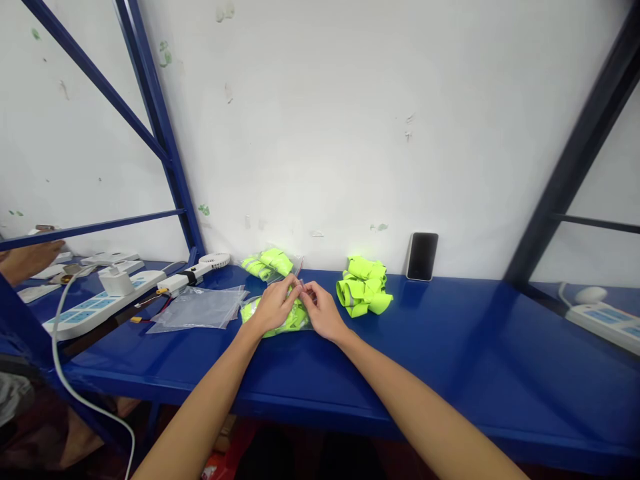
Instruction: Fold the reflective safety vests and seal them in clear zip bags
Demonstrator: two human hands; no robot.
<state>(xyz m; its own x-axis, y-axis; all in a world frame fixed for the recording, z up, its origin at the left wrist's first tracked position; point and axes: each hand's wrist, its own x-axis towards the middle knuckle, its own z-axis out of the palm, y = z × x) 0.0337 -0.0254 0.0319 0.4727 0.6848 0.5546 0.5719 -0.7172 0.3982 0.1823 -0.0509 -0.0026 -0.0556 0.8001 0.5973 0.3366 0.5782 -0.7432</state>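
My left hand (277, 301) and my right hand (323, 309) meet at the top edge of a clear zip bag (287, 323), fingers pinched together on it. Inside that bag lies folded neon-yellow material with silvery strips, partly covered by my left hand. Just behind it rests another clear bag (270, 264) of the same yellow material. To the right of my hands, loose yellow reflective straps (364, 287) sit bunched on the blue table. Flat clear bags (200, 308) are stacked at the left.
On the blue table (425, 360), a dark-screened phone (423, 257) leans against the wall. White power strips (100, 303) and a small white fan (203, 267) are at left, with a cable hanging over the edge. Another person's hand (33, 259) shows beyond the blue frame (163, 133).
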